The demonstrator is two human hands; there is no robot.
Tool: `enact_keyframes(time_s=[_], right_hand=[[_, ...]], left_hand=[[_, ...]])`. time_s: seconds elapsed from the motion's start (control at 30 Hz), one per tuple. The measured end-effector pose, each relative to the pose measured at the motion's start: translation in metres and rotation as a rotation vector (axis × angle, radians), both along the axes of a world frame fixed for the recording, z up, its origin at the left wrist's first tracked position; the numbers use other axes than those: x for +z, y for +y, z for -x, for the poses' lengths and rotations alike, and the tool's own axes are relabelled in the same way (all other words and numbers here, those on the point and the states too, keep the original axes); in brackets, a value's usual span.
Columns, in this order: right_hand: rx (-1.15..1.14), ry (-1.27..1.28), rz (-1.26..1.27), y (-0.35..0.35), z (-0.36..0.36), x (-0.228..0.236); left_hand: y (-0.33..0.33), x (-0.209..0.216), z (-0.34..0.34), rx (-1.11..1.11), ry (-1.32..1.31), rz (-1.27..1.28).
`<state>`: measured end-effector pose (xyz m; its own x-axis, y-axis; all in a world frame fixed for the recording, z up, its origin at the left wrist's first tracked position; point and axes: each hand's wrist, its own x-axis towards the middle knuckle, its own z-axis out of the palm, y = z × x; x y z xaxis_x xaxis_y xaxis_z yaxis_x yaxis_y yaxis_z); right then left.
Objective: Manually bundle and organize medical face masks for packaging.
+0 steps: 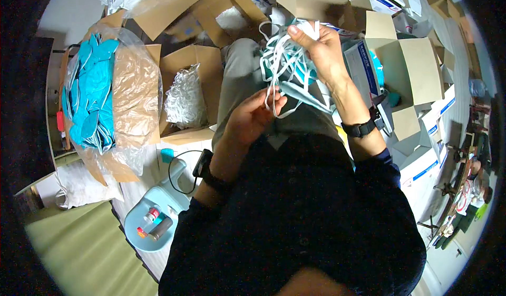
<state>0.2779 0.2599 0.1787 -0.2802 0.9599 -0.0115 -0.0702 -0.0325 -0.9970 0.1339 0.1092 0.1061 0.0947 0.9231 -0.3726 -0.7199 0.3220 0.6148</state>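
Note:
Above my lap, my right hand (326, 51) grips a bunch of teal face masks with white straps (287, 59) from the top, thumb pressed over the straps. Loops of strap hang down from the bunch, and one mask (303, 96) sticks out edge-on at its lower side. My left hand (252, 115) is lower and to the left, its fingertips closed at the hanging straps beside that mask. Just what the left fingers pinch is partly hidden, but a strap loop runs through them.
At the left, a plastic-lined carton (136, 93) holds many teal mask pieces. Nearer my leg stands a carton (208, 85) of white straps. An open box (419, 66) with teal items is at the right. A light-blue plastic stool (134, 219) carries small items.

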Motion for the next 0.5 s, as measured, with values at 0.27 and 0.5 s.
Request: enact_keyframes(time_s=[0.27, 0.5], right_hand=[[0.171, -0.045, -0.152, -0.017, -0.010, 0.018], [0.693, -0.579, -0.653, -0.067, 0.005, 0.063]], left_hand=[[0.066, -0.004, 0.073, -0.024, 0.437, -0.032], [0.208, -0.011, 0.150, -0.083, 1.858, -0.959]])
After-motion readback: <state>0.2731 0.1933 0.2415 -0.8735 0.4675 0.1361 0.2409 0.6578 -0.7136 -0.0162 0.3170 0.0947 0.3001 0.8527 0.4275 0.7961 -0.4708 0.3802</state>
